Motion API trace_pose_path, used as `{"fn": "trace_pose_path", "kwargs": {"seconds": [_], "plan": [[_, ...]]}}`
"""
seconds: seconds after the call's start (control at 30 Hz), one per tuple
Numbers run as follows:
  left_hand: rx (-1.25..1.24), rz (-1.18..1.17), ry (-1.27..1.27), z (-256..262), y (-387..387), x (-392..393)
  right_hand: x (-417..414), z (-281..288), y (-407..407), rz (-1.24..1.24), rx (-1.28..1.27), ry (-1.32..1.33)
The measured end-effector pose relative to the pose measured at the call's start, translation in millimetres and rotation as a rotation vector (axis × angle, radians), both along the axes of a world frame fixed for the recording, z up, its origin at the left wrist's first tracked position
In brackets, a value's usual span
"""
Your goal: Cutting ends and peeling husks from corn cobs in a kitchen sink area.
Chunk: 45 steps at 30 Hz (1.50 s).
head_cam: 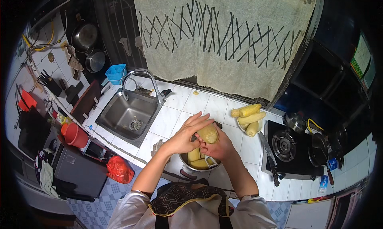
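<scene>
Between my two hands, above a metal pot (193, 169), is a piece of corn on the cob (209, 134). My right hand (220, 145) holds it from below and the right, its fingers partly hidden. My left hand (188, 135) lies against its left side, fingers stretched over the top; whether it grips the corn is unclear. Inside the pot lie more corn cobs (199, 163) and a white-handled tool (211, 162), perhaps a peeler. To the right, several corn cobs (252, 118) are heaped in a pale bowl (260, 128).
A steel sink (128, 113) with a curved faucet (143, 71) is at the left. At the right, a large knife (269, 154) lies along the edge of a black gas stove (296, 166), which has a kettle (295, 122) behind it. A cloth (157, 146) lies left of the pot.
</scene>
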<state>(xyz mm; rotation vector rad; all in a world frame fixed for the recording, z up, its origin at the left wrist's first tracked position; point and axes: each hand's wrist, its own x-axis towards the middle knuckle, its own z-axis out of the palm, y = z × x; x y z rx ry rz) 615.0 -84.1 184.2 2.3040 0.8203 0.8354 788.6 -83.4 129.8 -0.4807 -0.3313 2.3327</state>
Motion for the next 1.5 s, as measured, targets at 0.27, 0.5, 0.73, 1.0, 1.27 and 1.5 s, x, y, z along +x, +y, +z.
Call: {"fn": "trace_pose_path", "kwargs": {"seconds": [0.27,0.5,0.73,1.0,1.27,1.5], "plan": [[-0.005,0.07,-0.152,-14.0,-0.3,3.1,-4.7,0.4,-1.9,0.018,0.098,-0.037],[-0.339,0.452,-0.562,-93.0,26.8,-15.2,35.1,-51.6,1.6,-0.012,0.215,-0.523],[-0.279,0.75,-0.445,-149.4,7.7,-14.6,44.2,-103.8,-38.1,0.016,1.232,-2.186],[-0.335,0.917,-0.256,-148.6,-1.2,-3.0,47.8,-112.1,-8.2,-0.023,1.409,-2.281],[-0.501,0.79,-0.159,-254.9,2.1,23.1,66.0,-107.2,43.0,-0.2,1.813,-2.259],[-0.215,0.649,0.349,-169.7,-15.5,33.2,93.8,-97.2,45.9,-0.387,1.678,-1.75]]}}
